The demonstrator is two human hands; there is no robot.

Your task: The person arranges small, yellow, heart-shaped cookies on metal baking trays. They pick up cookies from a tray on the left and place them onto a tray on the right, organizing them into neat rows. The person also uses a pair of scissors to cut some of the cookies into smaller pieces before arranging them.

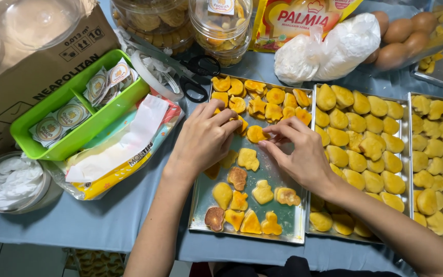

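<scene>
Now | right hand (303, 159) grip pinches round yellow cookie (256, 134) above baking tray (201, 205) to lift it cleanly | left hand (203, 138) curled, steadying neighbouring cookies, grasping nothing visible | blue bench (103, 220).

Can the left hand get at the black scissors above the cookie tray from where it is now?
Probably yes. The left hand rests on the tray just below the scissors, which lie in the open on the blue cloth, handles toward the tray, with nothing lying over them.

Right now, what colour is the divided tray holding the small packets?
Bright green tray, left of both hands; head view.
</scene>
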